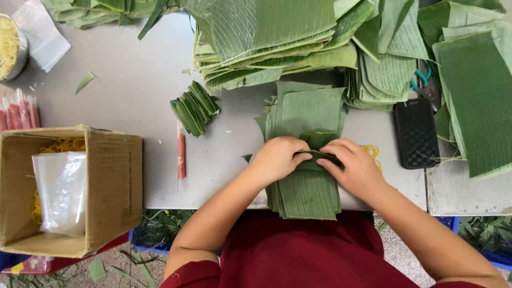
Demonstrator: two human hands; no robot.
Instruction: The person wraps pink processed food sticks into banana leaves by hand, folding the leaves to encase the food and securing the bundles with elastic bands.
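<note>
A stack of cut green banana leaves [306,114] lies on the grey table [133,85] in front of me. My left hand [277,158] and my right hand [354,165] rest side by side on the stack, pinching a small folded leaf piece [318,140] between their fingers. A few finished folded leaf packets [194,108] lie to the left of the stack. A thin red stick in a clear wrapper [181,156] lies near the table's front edge, left of my left hand.
Large piles of cut leaves [266,37] fill the back and right of the table. A black phone case [416,133] and teal-handled scissors [424,80] sit right. Yellow rubber bands [372,151] lie by my right hand. A cardboard box [114,181] with bands and plastic bag stands left.
</note>
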